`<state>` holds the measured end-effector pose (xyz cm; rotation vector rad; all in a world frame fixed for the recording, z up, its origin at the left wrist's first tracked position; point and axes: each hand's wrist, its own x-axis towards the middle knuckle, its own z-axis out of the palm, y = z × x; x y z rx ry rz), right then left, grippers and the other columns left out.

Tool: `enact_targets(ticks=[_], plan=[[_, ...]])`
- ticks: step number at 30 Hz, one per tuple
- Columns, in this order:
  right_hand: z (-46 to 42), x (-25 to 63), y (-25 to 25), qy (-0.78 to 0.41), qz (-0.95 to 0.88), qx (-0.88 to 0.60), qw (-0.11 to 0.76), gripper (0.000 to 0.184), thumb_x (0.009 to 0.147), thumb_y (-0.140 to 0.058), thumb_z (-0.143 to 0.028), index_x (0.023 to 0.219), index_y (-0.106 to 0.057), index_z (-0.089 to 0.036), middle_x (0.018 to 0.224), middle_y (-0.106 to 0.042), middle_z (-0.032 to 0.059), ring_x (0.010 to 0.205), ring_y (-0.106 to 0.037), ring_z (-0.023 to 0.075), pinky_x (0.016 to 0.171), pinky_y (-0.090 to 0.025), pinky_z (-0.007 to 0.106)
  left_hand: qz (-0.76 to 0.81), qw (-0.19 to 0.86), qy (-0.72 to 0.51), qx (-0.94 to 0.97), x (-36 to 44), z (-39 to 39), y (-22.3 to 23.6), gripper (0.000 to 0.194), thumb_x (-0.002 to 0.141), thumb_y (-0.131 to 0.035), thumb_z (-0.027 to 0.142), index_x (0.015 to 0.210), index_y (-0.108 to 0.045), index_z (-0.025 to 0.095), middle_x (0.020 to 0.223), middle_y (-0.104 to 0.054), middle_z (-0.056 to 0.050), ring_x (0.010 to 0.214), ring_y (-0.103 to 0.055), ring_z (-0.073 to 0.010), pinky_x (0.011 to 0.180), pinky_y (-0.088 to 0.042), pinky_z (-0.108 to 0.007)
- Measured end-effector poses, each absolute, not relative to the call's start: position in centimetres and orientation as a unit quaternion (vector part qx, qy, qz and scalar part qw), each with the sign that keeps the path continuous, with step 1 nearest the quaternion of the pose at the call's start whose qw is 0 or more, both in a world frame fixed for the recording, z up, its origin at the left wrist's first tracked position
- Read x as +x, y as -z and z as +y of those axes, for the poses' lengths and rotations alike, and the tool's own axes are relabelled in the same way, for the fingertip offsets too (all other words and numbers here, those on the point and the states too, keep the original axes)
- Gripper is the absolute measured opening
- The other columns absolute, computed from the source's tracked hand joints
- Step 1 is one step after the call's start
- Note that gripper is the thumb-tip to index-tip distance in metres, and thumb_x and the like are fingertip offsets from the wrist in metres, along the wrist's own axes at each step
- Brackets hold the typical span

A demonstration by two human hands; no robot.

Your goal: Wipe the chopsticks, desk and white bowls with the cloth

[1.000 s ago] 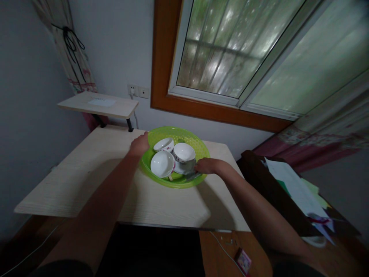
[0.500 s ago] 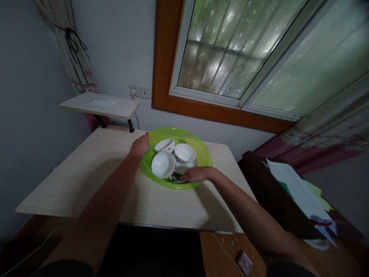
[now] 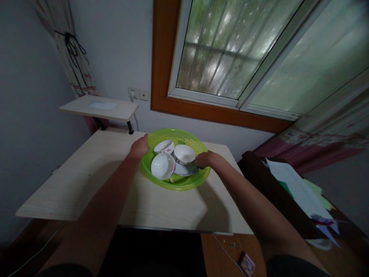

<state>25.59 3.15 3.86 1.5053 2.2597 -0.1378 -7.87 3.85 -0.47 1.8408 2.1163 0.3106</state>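
A lime-green plastic basin (image 3: 178, 186) rests on the pale desk. Gripping its left rim is my left hand (image 3: 140, 146), with the fingers wrapped over the edge. My right hand (image 3: 205, 159) is closed inside the basin's right side, around a dark greyish piece whose kind I cannot make out. Three white bowls with floral sides sit in the basin: a tilted back-left bowl (image 3: 164, 146), a front bowl (image 3: 163, 165) and a right bowl (image 3: 184, 154). Under the right bowl lies a white plate (image 3: 184, 169). A small pale stick end (image 3: 171, 179) shows beside the front bowl.
The desk (image 3: 95, 184) has a raised shelf (image 3: 121, 110) with a white label (image 3: 103, 105) at its back left. Behind stands a wall with a socket (image 3: 133, 92) and a window. Papers (image 3: 291, 184) lie on dark furniture at the right.
My right hand has swept left along the basin's front, near the front bowl, then back to its right side. The left hand has stayed on the rim.
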Motion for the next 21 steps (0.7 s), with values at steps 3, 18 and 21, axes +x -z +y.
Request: enact_targets(ticks=[3,18,21], plan=[[3.6,26.1,-2.9,0.036,0.793,0.555,0.246,0.038,0.099,-0.068,-0.034,0.132,-0.086,-0.026,0.135,-0.082,0.0170,0.144,-0.067,0.0400,0.133,-0.032,0.070,0.734,0.165,-0.123,0.648,-7.9,3.9,0.6,0.060,0.103,-0.071,0.036,0.161,-0.056,0.028,0.150,-0.076,-0.019,0.136,-0.074,-0.0365,0.103,-0.054,-0.041],[-1.6,25.5,-3.9,0.080,0.802,0.510,0.301,0.045,0.116,-0.051,-0.038,0.121,-0.087,-0.012,0.131,-0.082,0.0239,0.134,-0.075,0.0388,0.136,-0.034,0.063,0.734,0.167,-0.119,0.647,-8.1,4.0,0.8,0.066,0.102,-0.070,0.033,0.165,-0.053,0.030,0.155,-0.074,-0.019,0.138,-0.073,-0.0375,0.106,-0.054,-0.044],[-2.2,25.7,-4.5,0.133,0.816,0.484,0.286,0.049,0.116,-0.054,-0.049,0.113,-0.089,-0.014,0.119,-0.085,0.0216,0.119,-0.081,0.0361,0.117,-0.056,0.051,0.735,0.169,-0.120,0.646,-8.0,3.8,0.6,0.063,0.102,-0.069,0.036,0.163,-0.054,0.031,0.155,-0.074,-0.018,0.139,-0.073,-0.0367,0.105,-0.054,-0.042]])
